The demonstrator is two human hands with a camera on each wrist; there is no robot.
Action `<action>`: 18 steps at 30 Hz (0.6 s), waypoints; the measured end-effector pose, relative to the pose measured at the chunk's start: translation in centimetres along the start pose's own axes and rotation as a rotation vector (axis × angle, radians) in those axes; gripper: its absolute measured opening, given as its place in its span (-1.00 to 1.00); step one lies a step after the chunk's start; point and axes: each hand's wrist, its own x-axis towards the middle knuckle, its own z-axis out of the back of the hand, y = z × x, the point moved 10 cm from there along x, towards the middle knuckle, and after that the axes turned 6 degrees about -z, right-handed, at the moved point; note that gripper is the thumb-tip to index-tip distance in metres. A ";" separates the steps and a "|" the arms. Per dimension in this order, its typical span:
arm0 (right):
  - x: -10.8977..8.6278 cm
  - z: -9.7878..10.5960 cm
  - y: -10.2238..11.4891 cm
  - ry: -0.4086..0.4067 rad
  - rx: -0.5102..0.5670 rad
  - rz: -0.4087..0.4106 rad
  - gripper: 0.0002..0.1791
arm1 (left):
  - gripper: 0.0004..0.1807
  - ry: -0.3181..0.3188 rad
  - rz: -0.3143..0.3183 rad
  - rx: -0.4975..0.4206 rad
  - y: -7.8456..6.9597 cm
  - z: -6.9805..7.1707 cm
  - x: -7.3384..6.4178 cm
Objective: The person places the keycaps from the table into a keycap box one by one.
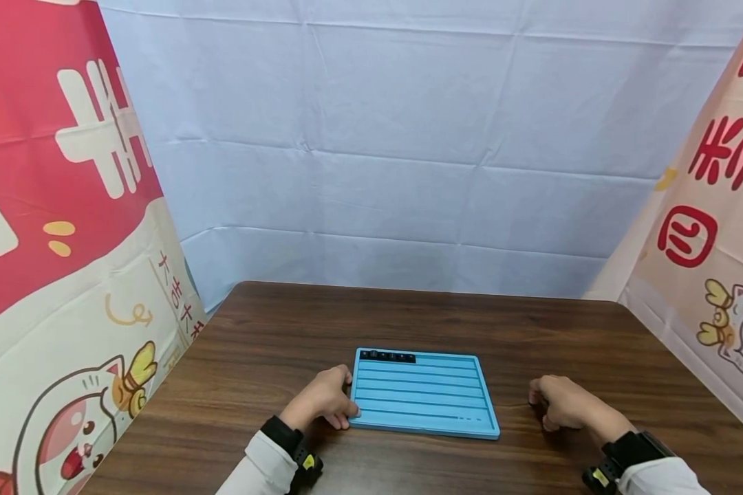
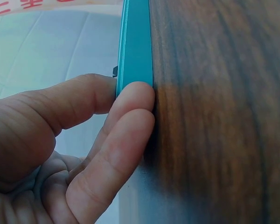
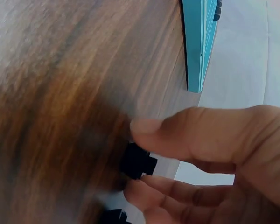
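A light blue tray (image 1: 421, 395) with raised parallel ridges lies flat on the table. Along its far left groove sits a short row of black blocks (image 1: 386, 357). My left hand (image 1: 325, 399) grips the tray's left edge, the thumb over the rim and the fingers (image 2: 130, 140) against its side wall. To the right of the tray, my right hand (image 1: 566, 405) is down at the tabletop. In the right wrist view its thumb and fingertips pinch a small black block (image 3: 139, 161), partly covered by the hand.
Another black piece (image 3: 114, 216) lies on the table by the right hand, cut off by the view's lower edge. The brown wooden table (image 1: 272, 330) has a pale blue cloth (image 1: 396, 137) behind it. Printed cloths (image 1: 117, 289) hang on both sides.
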 end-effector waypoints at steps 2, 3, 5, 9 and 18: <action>0.0 0.0 0.0 -0.001 -0.010 0.001 -0.63 | -0.48 -0.002 0.003 0.000 -0.1 0.1 -0.2; -0.1 0.0 0.1 0.001 -0.011 0.000 -0.64 | -0.48 -0.002 0.004 0.000 -0.2 0.1 -0.2; -0.1 0.0 0.1 -0.003 -0.012 0.001 -0.67 | -0.47 -0.003 0.003 -0.001 -0.2 0.1 -0.2; -0.3 0.0 0.4 -0.015 0.004 0.030 -0.71 | -0.47 -0.005 0.004 -0.001 -0.1 0.1 -0.2; -0.5 0.1 1.2 -0.043 -0.020 0.125 -0.71 | -0.46 -0.010 0.008 0.002 0.0 0.1 -0.2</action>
